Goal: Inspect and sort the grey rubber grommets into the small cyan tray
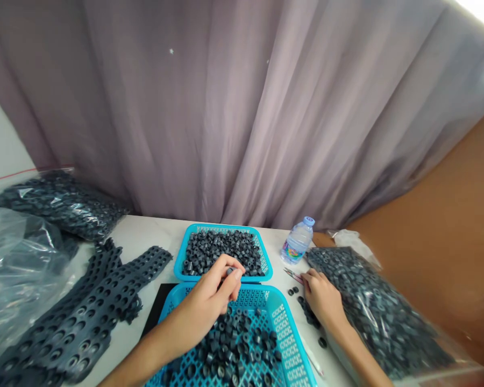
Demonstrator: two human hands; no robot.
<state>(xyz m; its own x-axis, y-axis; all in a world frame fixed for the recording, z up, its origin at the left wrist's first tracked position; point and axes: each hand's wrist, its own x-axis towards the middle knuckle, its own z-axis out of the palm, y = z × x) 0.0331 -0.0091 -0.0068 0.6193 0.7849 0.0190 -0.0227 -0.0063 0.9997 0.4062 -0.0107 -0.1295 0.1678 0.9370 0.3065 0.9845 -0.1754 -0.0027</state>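
Grey plastic ring (pixel 229 271) sits pinched between the left hand (pixel 210 303) fingertips; the right hand (pixel 322 301) lies flat, fingers together, on the white table (pixel 153 236).

The left hand (pixel 210 300) pinches thumb and fingertips together, while the right hand (pixel 323 299) lies palm down, fingers loosely extended.

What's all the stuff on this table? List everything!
table: one, white, under everything
far basket: one, blue, middle, full
near basket: one, blue, front, part full
rings: many, dark grey, in both baskets, some loose
punched sheets: several, dark grey, left
bags of rings: two, clear, far left and right
water bottle: one, clear, blue cap, back right
thin tool: one, pinkish, near bottle
curtain: one, grey-purple, at back
left hand: over near basket, pinching one ring
right hand: resting beside right bag
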